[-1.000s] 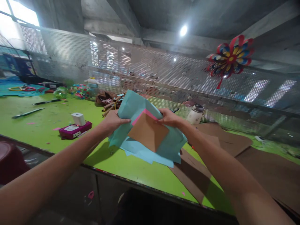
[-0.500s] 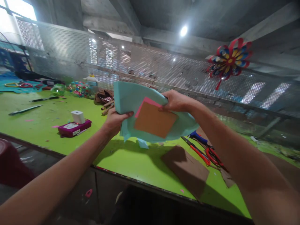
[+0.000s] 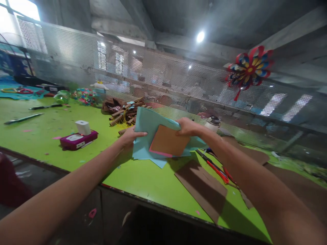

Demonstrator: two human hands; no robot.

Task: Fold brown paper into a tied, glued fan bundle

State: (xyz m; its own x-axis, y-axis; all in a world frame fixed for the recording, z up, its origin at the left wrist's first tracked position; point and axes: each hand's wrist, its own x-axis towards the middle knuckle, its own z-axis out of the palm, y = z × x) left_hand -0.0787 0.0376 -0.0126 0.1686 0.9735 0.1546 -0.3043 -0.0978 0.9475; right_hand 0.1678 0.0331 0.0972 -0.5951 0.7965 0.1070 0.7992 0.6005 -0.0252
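Note:
Sheets of light blue paper (image 3: 144, 120) are held between my two hands, just above the green table. My left hand (image 3: 131, 136) pinches their left edge, thumb on the near face. At the upper right edge, my right hand (image 3: 187, 127) grips the blue sheets together with a brown paper square (image 3: 168, 139). A pink sheet (image 3: 159, 153) peeks out along the lower left edge of the brown square. A blue corner hangs down close to the tabletop. The fingers behind the paper are hidden.
Brown cardboard (image 3: 201, 187) lies near the front edge of the green table (image 3: 133, 180). Red-handled scissors (image 3: 217, 172) are beside it. A purple box (image 3: 79, 139) with a white charger (image 3: 83, 127) sits left; rolled brown paper (image 3: 122, 114) lies behind. A paper flower (image 3: 250, 69) hangs upper right.
Both hands have lowered the paper toward the table. The pink sheet now shows at the lower edge of the brown square instead of its upper edge.

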